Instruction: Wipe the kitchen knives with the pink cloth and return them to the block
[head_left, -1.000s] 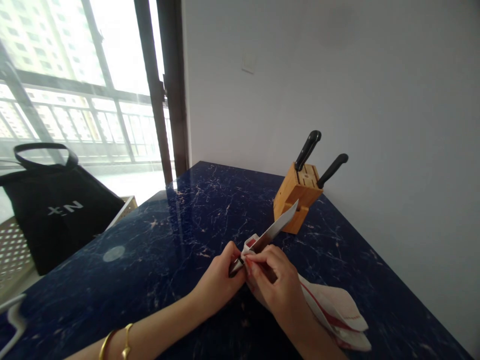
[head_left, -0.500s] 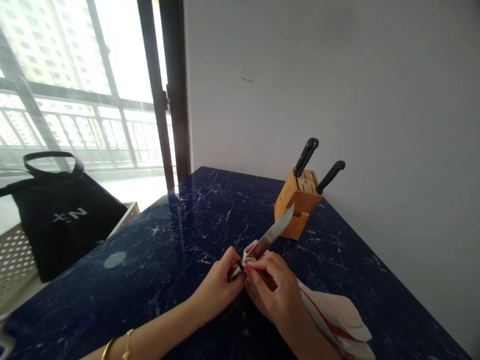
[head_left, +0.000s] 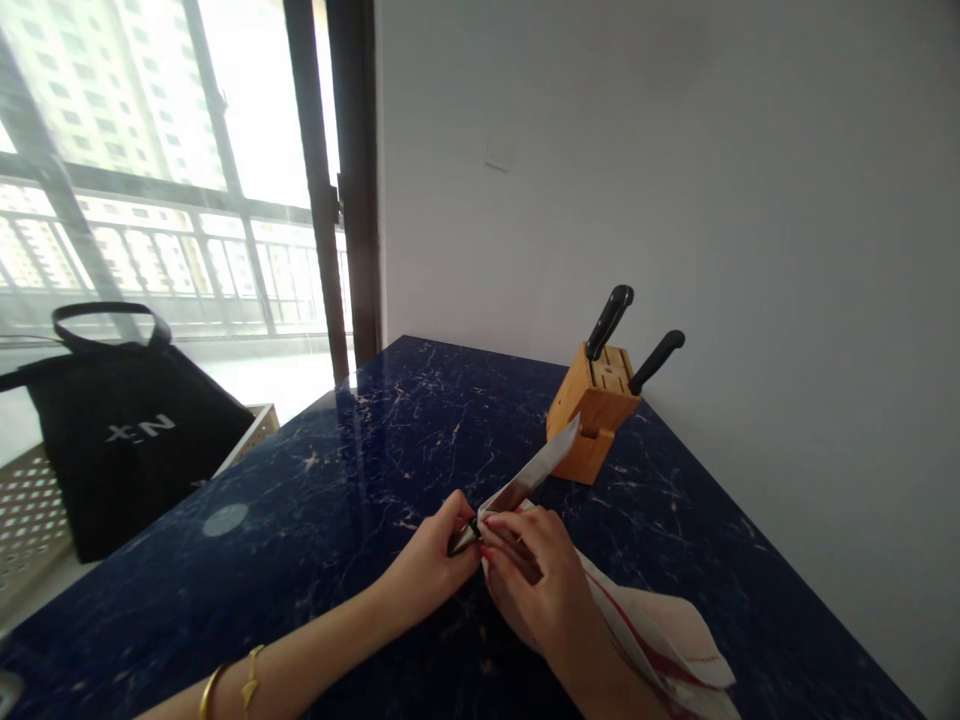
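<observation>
My left hand (head_left: 431,555) is closed around the handle of a kitchen knife (head_left: 536,470), whose blade points up and away to the right. Pinched in my right hand (head_left: 551,575) is a white cloth with red stripes (head_left: 645,625), folded against the base of the blade near the handle. The rest of the cloth trails to the right, under and beside my right forearm. Beyond the blade tip stands a wooden knife block (head_left: 581,405), with two black-handled knives (head_left: 611,322) in its slots.
The dark blue marbled tabletop (head_left: 420,420) runs back to a pale wall (head_left: 675,180). On the left, a black bag (head_left: 142,430) lies over a perforated beige basket (head_left: 34,510) beside the table edge. A tall window (head_left: 150,200) is behind them.
The knife and both hands have shifted slightly left. The cloth, pinched higher around the blade before, now sits lower at the blade's base. The view has tilted a little.
</observation>
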